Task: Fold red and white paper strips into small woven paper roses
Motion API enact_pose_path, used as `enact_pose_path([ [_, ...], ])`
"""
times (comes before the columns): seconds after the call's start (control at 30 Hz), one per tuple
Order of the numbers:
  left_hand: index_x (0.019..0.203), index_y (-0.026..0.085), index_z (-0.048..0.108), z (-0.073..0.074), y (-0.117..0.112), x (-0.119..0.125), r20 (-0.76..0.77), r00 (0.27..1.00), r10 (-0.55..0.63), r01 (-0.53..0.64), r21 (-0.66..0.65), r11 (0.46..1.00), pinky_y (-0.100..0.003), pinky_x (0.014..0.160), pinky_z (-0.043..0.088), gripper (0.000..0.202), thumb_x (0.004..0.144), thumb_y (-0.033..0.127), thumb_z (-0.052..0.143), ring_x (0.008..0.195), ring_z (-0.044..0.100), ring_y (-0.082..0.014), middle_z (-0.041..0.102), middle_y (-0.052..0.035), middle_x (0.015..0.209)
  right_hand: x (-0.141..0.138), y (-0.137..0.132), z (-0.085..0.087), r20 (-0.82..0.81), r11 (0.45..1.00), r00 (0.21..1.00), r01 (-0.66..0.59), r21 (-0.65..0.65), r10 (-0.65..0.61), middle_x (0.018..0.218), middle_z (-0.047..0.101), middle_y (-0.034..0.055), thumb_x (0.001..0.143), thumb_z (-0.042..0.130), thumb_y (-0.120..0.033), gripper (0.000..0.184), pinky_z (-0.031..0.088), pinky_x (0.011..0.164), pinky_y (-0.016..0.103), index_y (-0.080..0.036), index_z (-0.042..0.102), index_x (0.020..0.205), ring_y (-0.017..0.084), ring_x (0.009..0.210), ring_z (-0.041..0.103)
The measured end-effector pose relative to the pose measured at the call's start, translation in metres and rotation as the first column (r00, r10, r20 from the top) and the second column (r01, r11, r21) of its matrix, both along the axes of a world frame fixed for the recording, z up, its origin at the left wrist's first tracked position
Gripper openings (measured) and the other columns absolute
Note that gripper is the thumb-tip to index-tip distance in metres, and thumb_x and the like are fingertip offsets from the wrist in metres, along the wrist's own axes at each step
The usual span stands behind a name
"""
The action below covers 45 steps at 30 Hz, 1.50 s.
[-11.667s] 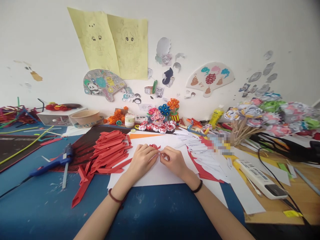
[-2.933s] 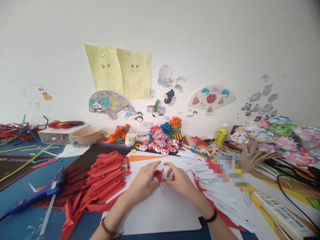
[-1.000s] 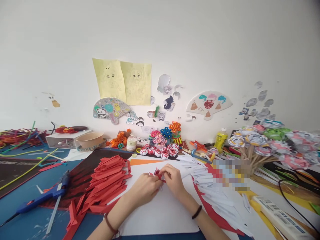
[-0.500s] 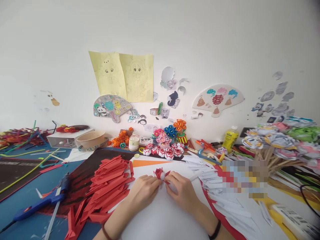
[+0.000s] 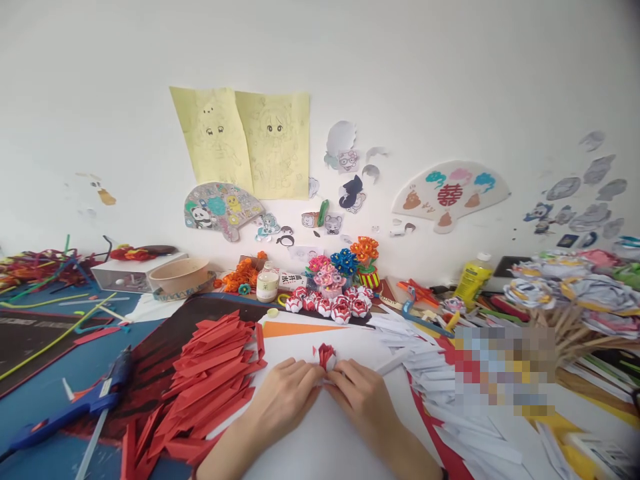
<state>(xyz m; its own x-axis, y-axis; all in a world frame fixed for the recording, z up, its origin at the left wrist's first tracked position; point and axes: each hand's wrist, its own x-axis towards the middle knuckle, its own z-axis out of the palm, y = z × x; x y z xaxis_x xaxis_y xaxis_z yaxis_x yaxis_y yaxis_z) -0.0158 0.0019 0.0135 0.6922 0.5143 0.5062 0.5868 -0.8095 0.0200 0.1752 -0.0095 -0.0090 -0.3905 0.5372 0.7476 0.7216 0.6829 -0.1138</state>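
Observation:
A small red and white folded-paper flower (image 5: 325,355) stands upright above the white paper in front of me. My left hand (image 5: 293,390) pinches its base from the left, fingertips pressed together. From the right, my right hand (image 5: 361,393) grips the same base, and the two hands nearly meet below the petals. My fingers hide the flower's lower part. To the left lies a heap of red folded paper strips (image 5: 213,380). White folded strips (image 5: 440,390) spread out on the right.
Finished red and white paper flowers (image 5: 341,308) sit at the back near a glue jar (image 5: 267,283). A blue glue gun (image 5: 95,400) lies at left. At right are a yellow bottle (image 5: 473,279) and a bunch of paper flowers on stems (image 5: 575,293).
My right hand has moved in closer under the flower, and the loose red petal at its fingertips now sits against the flower. The camera view has shifted slightly.

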Motion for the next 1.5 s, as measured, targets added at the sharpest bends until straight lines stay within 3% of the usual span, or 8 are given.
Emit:
enact_pose_path([
  [0.37,0.099,0.018,0.053,0.002,-0.003,-0.001,0.038,0.999,-0.017,0.018,-0.030,0.999,-0.029,0.066,0.045,0.013,0.094,0.016,0.041,0.074,0.060,-0.0169,0.065,-0.0054,0.086,-0.005,-0.001,0.007,0.030,0.999,0.999,-0.032,0.037,0.031,0.071,0.062,0.0041,0.094,0.049,-0.025,0.018,0.045,0.053,0.028,-0.018,0.062,0.083,0.017,0.062,0.060],
  [0.57,0.101,0.017,0.053,0.002,-0.009,0.002,0.032,0.999,-0.002,0.001,0.022,1.000,-0.030,0.063,0.044,0.016,0.094,0.014,0.039,0.071,0.060,-0.0178,0.064,-0.0052,0.082,-0.010,-0.004,0.006,0.113,0.988,0.992,0.036,0.148,-0.053,0.067,0.062,0.0053,0.088,0.047,-0.016,0.016,0.044,0.052,0.031,-0.017,0.061,0.081,0.019,0.061,0.058],
  [0.97,0.110,0.020,0.056,0.009,-0.016,0.005,0.200,0.980,0.014,-0.013,-0.006,1.000,-0.029,0.067,0.051,0.021,0.096,0.020,0.041,0.074,0.066,-0.0169,0.069,-0.0039,0.086,-0.005,-0.010,0.011,-0.015,0.993,0.999,0.037,0.110,-0.035,0.080,0.066,0.0067,0.088,0.044,-0.010,0.018,0.051,0.057,0.026,-0.017,0.061,0.086,0.016,0.067,0.064],
  [1.13,0.112,0.021,0.056,0.006,-0.016,0.002,0.179,0.984,-0.006,0.011,-0.027,1.000,-0.027,0.065,0.048,0.023,0.097,0.019,0.040,0.074,0.064,-0.0161,0.070,-0.0042,0.088,-0.002,-0.010,0.008,-0.027,0.997,0.999,0.026,0.075,-0.024,0.085,0.065,0.0076,0.089,0.044,-0.010,0.018,0.051,0.057,0.025,-0.016,0.061,0.086,0.016,0.067,0.064],
  [1.3,0.114,0.021,0.055,0.002,-0.016,0.003,0.187,0.982,0.015,-0.006,-0.049,0.999,-0.030,0.068,0.047,0.023,0.096,0.018,0.041,0.078,0.064,-0.0171,0.069,-0.0038,0.092,-0.002,-0.010,0.006,-0.020,0.993,1.000,-0.001,0.121,0.003,0.088,0.065,0.0081,0.088,0.044,-0.010,0.016,0.049,0.055,0.026,-0.016,0.059,0.085,0.016,0.067,0.063],
  [1.5,0.116,0.021,0.052,0.005,-0.016,0.003,0.135,0.991,-0.011,0.020,-0.058,0.998,-0.031,0.071,0.047,0.023,0.095,0.019,0.043,0.083,0.063,-0.0184,0.069,-0.0045,0.100,-0.002,-0.010,0.004,-0.015,0.995,1.000,-0.017,0.100,0.019,0.091,0.065,0.0087,0.087,0.045,-0.009,0.014,0.050,0.056,0.026,-0.016,0.058,0.086,0.016,0.067,0.063],
])
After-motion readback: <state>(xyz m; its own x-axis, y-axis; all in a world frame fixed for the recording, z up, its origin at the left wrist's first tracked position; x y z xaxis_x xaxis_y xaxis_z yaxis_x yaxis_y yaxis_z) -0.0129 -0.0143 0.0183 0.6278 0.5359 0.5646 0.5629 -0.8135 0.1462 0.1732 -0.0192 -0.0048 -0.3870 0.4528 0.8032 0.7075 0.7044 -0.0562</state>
